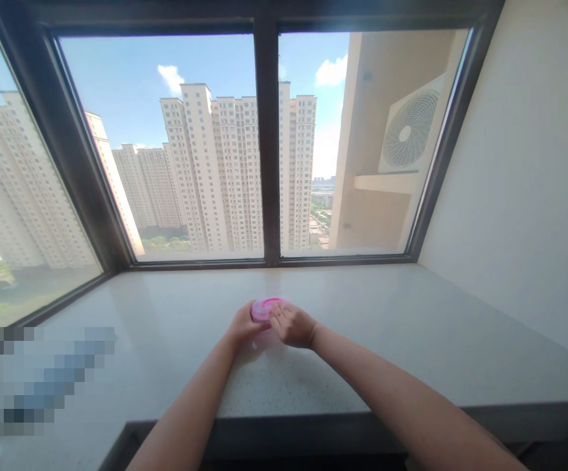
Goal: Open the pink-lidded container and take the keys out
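- Centrally, I saw the round pink-and-violet container (259,313) between the two hands, over the white sill (362,294) and in line with the window's dark middle post (270,150).
- On its left side, the left hand (244,324) curled around the wall, gripping it.
- Opposite, the right hand (292,324) had its fingers bent and gathered at the container's right side, covering part of the bright pink curve on top; from my distance I couldn't tell whether they pinched anything or merely pressed.
- Far to the left of both hands, a mosaic-blurred bluish patch (61,374) lay on the sill.
- Beyond the glass I had pale apartment towers (215,170) and, at right, an air-conditioner unit (410,127).
- Along the right side ran a plain wall (519,170).
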{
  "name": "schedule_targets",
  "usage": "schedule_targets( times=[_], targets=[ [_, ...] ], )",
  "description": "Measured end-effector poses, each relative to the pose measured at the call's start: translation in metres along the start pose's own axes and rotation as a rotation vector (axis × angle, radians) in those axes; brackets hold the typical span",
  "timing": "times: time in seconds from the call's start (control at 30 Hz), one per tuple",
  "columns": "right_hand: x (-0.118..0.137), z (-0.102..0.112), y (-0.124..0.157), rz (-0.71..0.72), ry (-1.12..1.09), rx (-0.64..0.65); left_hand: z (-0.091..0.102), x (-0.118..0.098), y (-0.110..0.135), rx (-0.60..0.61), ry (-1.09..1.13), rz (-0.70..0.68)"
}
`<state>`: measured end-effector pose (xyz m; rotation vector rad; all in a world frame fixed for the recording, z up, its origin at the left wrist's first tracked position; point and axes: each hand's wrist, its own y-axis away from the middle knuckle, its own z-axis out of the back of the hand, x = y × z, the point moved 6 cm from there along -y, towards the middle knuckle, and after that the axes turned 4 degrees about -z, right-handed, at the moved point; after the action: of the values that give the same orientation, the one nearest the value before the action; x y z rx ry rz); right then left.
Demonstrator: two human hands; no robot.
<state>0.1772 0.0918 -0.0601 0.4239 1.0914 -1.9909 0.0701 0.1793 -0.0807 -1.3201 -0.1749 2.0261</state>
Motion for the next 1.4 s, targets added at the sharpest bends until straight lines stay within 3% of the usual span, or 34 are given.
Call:
schedule_targets(
  times=[0.33,0.63,0.73,0.83,0.87,0.9,0.97,1.07,1.23,1.4],
  targets=[
    [-0.008,0.006,0.007,-0.188,-0.119,-0.012,0.001,0.003,0.002,0.017,0.033,-0.025],
    [-0.007,0.009,0.005,-0.2,-0.159,-0.04,0.0,0.008,0.004,-0.002,0.148,0.082],
    [-0.011,0.012,0.001,-0.154,-0.196,0.024,-0.002,0.01,0.003,0.01,0.192,0.087],
    [-0.032,0.01,-0.01,-0.145,-0.383,0.208,-0.003,0.011,0.003,0.042,0.204,0.07],
    [-0.044,0.008,-0.015,-0.195,-0.493,0.271,-0.003,0.011,0.003,0.048,0.202,0.064],
    [-0.062,0.005,-0.019,-0.331,-0.614,0.304,-0.003,0.011,0.004,0.053,0.196,0.06],
    [-0.102,-0.01,-0.022,-0.759,-0.919,0.308,-0.003,0.009,0.004,0.056,0.162,0.056],
    [-0.127,-0.037,-0.031,-0.944,-1.021,0.309,-0.003,0.003,0.006,0.074,0.132,0.07],
    [-0.113,-0.095,-0.014,-1.233,-1.17,0.396,-0.002,-0.004,0.009,0.09,0.12,0.064],
    [-0.093,-0.124,0.014,-1.41,-1.303,0.444,-0.004,-0.003,0.011,0.117,0.15,0.09]
  ],
)
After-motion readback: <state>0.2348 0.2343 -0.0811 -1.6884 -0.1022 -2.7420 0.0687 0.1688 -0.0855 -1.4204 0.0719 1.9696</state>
